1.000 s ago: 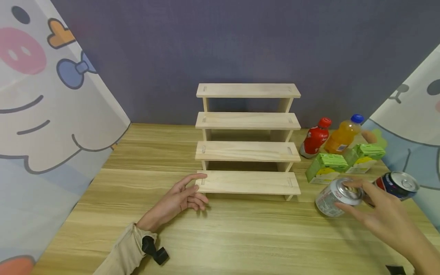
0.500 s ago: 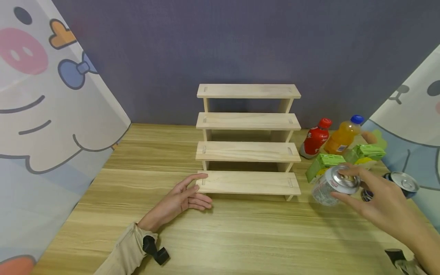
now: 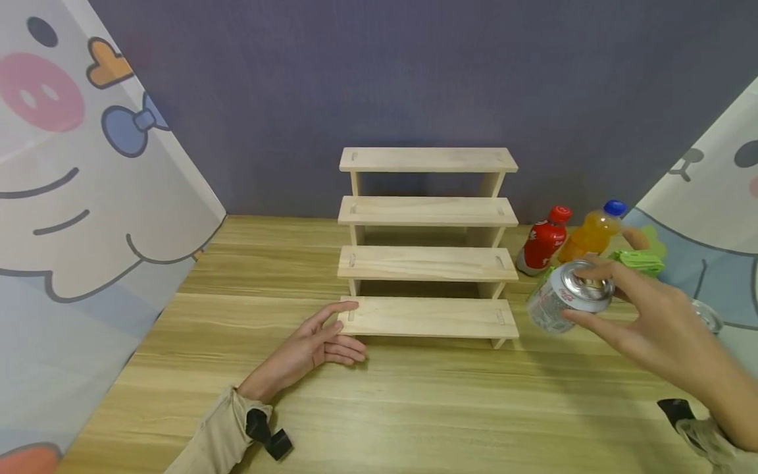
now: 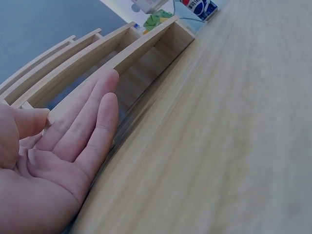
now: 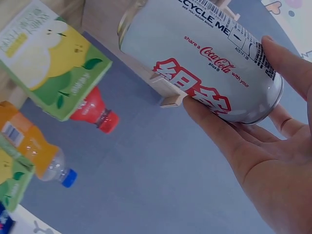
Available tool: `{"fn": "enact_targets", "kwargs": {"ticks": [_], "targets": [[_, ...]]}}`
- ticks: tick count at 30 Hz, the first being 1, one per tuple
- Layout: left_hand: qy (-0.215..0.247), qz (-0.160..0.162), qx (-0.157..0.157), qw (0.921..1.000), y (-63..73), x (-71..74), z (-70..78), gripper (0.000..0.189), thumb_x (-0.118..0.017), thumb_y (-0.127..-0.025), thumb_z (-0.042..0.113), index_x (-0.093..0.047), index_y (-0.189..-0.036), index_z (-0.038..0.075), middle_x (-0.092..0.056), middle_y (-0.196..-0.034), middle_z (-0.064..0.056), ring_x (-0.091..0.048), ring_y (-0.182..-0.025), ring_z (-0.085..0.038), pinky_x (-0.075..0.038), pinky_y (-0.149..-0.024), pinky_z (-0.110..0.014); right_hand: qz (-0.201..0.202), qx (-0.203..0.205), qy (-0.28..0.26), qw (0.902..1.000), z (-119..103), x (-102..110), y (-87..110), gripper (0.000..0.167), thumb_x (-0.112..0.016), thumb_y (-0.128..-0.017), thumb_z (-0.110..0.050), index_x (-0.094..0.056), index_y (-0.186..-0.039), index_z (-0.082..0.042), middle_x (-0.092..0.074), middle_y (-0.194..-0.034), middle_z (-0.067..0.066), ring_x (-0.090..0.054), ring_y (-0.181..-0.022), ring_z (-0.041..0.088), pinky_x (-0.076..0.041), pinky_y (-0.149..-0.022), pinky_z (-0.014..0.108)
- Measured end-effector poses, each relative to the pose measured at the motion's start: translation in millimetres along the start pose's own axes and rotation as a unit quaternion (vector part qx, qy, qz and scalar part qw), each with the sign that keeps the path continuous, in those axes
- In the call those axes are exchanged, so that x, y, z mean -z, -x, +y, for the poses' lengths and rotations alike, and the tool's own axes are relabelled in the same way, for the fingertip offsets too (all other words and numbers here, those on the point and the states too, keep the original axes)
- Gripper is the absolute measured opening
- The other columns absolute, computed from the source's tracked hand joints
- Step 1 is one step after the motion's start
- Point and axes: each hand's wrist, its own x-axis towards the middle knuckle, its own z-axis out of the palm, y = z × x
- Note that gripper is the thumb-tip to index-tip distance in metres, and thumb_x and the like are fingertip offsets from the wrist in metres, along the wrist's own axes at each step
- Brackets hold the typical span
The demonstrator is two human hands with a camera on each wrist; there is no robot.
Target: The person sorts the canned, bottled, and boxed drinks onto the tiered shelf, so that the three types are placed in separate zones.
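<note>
Beside wooden stand (image 3: pixel 428 317), silver can (image 3: pixel 551 304) gripped by right hand (image 3: pixel 657 322), lid (image 3: pixel 570 279) up, long axis tilted, left hand (image 3: pixel 310 342) outstretched

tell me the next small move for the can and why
Probably ease the can left toward the stand: the right hand holds it above the table, just right of the stand, whose left end the left hand touches.

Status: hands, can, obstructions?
Right hand grips silver can above table. Left hand touches left end of lowest shelf. Nothing visible between can and shelf.
</note>
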Motion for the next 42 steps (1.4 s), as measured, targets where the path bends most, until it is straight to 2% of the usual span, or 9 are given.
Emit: {"fn": "enact_targets", "kwargs": {"ticks": [6,9,13,18,20,26,32,37,42], "targets": [[0.001,0.0,0.002,1.0,0.3,0.5,-0.9,0.048,-0.027,-0.112,0.016,-0.017,-0.159,0.013,-0.06,-0.122,-0.038,-0.065,-0.11,-0.042,-0.052,-0.095,-0.051,-0.002,0.001,0.008,1.0,-6,4,-10.8,0.069,-0.097,-0.051,-0.012,-0.066,-0.111,-0.006,-0.073,-0.103,0.013,-0.07,-0.076,0.031,-0.043,-0.07,0.0],[0.0,-0.001,0.001,1.0,0.1,0.8,-1.3,0.048,-0.027,-0.112,0.016,-0.017,-0.159,0.013,-0.059,-0.122,-0.038,-0.065,-0.109,-0.042,-0.053,-0.094,-0.051,-0.002,0.013,0.004,0.9999,-8,5,-16.8,0.07,-0.097,-0.051,-0.01,-0.065,-0.114,-0.005,-0.072,-0.105,0.011,-0.071,-0.078,0.026,-0.044,-0.072,0.0],[-0.001,-0.002,-0.001,1.0,0.1,1.1,-1.6,0.048,-0.027,-0.112,0.015,-0.018,-0.159,0.013,-0.06,-0.121,-0.037,-0.065,-0.109,-0.042,-0.053,-0.093,-0.051,0.006,0.032,-0.004,0.9995,-10,6,-24.9,0.07,-0.096,-0.052,-0.009,-0.066,-0.114,-0.004,-0.07,-0.112,0.01,-0.066,-0.084,0.002,-0.045,-0.073,0.002],[-0.002,-0.002,-0.002,1.0,0.8,1.2,-1.6,0.048,-0.027,-0.112,0.015,-0.018,-0.159,0.013,-0.061,-0.121,-0.036,-0.066,-0.109,-0.041,-0.054,-0.093,-0.05,0.017,0.052,-0.026,0.9982,-10,4,-35.2,0.066,-0.096,-0.058,-0.018,-0.067,-0.116,-0.004,-0.069,-0.117,0.014,-0.054,-0.085,-0.018,-0.038,-0.103,0.024],[-0.002,-0.003,-0.002,1.0,0.6,1.2,-1.4,0.048,-0.027,-0.112,0.014,-0.018,-0.159,0.013,-0.061,-0.121,-0.037,-0.066,-0.108,-0.041,-0.054,-0.093,-0.049,0.021,0.064,-0.03,0.9973,-10,3,-39.8,0.065,-0.095,-0.06,-0.023,-0.067,-0.116,-0.004,-0.068,-0.119,0.015,-0.054,-0.083,-0.016,-0.036,-0.104,0.028],[-0.005,-0.004,-0.003,1.0,-0.1,1.1,-1.1,0.048,-0.026,-0.112,0.015,-0.016,-0.159,0.013,-0.062,-0.12,-0.035,-0.066,-0.108,-0.041,-0.054,-0.092,-0.049,0.02,0.082,-0.029,0.996,-13,3,-53.6,0.062,-0.095,-0.061,-0.018,-0.067,-0.116,-0.005,-0.067,-0.124,0.015,-0.053,-0.088,-0.008,-0.045,-0.071,0.005],[-0.007,-0.001,-0.003,1.0,-0.2,1.2,-1.6,0.048,-0.027,-0.112,0.016,-0.016,-0.159,0.013,-0.064,-0.119,-0.032,-0.066,-0.108,-0.04,-0.054,-0.092,-0.048,0.025,0.094,-0.039,0.9945,-16,3,-67.8,0.061,-0.094,-0.065,-0.016,-0.066,-0.116,-0.002,-0.064,-0.13,0.018,-0.052,-0.095,-0.019,-0.045,-0.075,0.001],[-0.004,-0.002,-0.005,1.0,-0.9,1.5,-2.0,0.048,-0.026,-0.112,0.014,-0.016,-0.159,0.013,-0.064,-0.119,-0.033,-0.067,-0.107,-0.04,-0.055,-0.091,-0.047,0.034,0.103,-0.045,0.9931,-17,3,-82.1,0.062,-0.079,-0.081,-0.052,-0.066,-0.116,-0.003,-0.065,-0.128,0.017,-0.054,-0.093,-0.015,-0.043,-0.075,0.001],[-0.002,0.005,-0.006,1.0,-1.0,0.6,-2.1,0.048,-0.028,-0.112,0.014,-0.018,-0.159,0.012,-0.065,-0.117,-0.032,-0.067,-0.106,-0.04,-0.056,-0.09,-0.046,0.022,0.1,-0.042,0.9939,-26,6,-95.7,0.061,-0.093,-0.07,-0.024,-0.065,-0.12,-0.003,-0.064,-0.131,0.013,-0.055,-0.085,-0.011,-0.044,-0.071,0.002]]}}
